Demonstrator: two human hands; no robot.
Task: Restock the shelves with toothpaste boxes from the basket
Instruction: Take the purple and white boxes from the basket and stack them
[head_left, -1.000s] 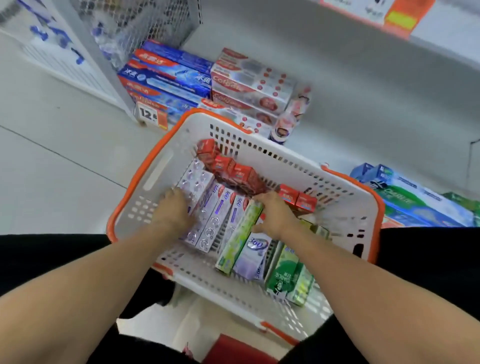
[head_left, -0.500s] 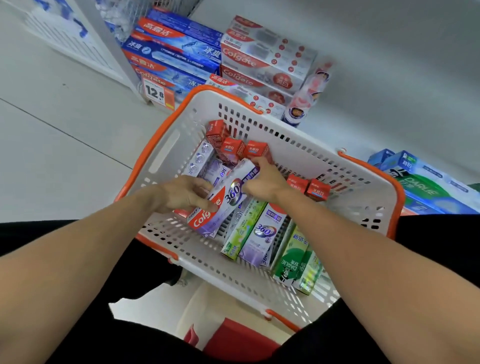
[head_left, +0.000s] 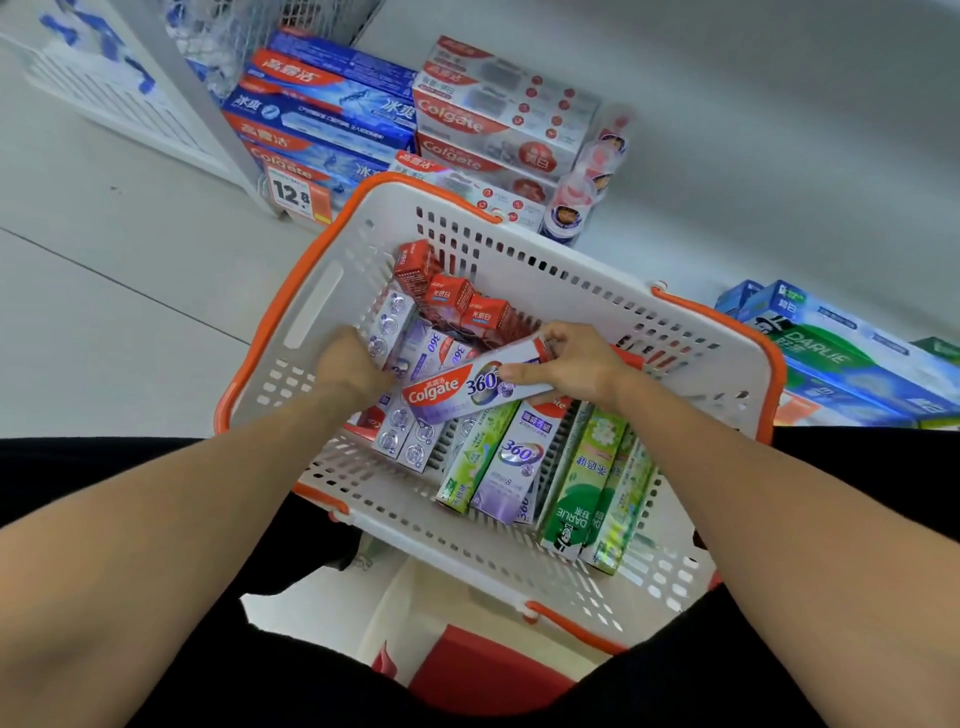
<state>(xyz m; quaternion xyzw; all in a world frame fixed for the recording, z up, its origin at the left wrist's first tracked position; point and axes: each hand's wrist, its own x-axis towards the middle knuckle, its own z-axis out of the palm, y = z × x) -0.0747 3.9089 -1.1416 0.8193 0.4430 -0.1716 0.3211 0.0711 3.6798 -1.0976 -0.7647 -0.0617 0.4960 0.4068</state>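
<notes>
At frame center, the right hand (head_left: 574, 369) pinches a toothpaste box (head_left: 467, 387) above the basket (head_left: 691, 374); whether the left hand's (head_left: 353, 366) fingers grip anything cannot be told.

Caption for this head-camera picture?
Right hand lifts a Colgate 360 box from the basket; left hand reaches among others.

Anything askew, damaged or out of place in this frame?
Nothing damaged or spilled. The Colgate 360 box lies crosswise over the other boxes in the basket only because the right hand holds it.
</notes>
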